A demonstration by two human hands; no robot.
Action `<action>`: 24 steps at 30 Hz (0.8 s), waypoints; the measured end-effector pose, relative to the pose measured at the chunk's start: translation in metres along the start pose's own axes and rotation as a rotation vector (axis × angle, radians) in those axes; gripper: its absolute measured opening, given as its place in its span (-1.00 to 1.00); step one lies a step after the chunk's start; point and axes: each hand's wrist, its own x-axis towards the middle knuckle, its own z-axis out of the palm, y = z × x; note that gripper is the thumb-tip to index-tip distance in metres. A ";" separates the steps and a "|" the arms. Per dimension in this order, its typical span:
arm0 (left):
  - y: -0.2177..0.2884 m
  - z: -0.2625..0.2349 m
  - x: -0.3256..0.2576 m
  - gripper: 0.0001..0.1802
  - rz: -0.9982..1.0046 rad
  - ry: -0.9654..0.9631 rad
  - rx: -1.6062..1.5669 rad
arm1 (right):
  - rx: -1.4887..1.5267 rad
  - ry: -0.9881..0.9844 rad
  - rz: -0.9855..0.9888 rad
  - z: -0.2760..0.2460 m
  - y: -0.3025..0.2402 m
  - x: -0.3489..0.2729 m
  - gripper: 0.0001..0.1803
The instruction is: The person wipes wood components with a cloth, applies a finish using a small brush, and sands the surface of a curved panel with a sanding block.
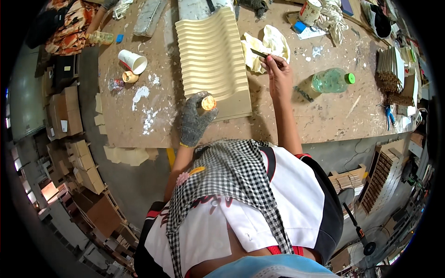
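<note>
A tan panel [214,60] with a rippled, grooved face lies on the worktable in front of me. My left hand [193,124], in a grey knit glove, is closed around a small round container [209,103] with orange-yellow contents, over the panel's near left corner. To the right of the panel, my bare right hand [279,79] pinches a thin, dark, flat tool [258,53], its tip pointing left toward the panel; its exact kind is unclear. Beneath that tool rests a crumpled cream cloth [274,41].
A green-capped bottle [330,80] lies on its side at right. Left of the panel are a tipped white cup [133,61] and a small orange-tan jar [130,77]. Cardboard stacks [389,69] stand at the far right. Another person's forearm [96,21] shows at upper left.
</note>
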 end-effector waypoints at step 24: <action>0.004 0.001 0.001 -0.43 -0.040 0.027 -0.007 | -0.145 -0.009 -0.013 -0.010 0.029 -0.004 -0.86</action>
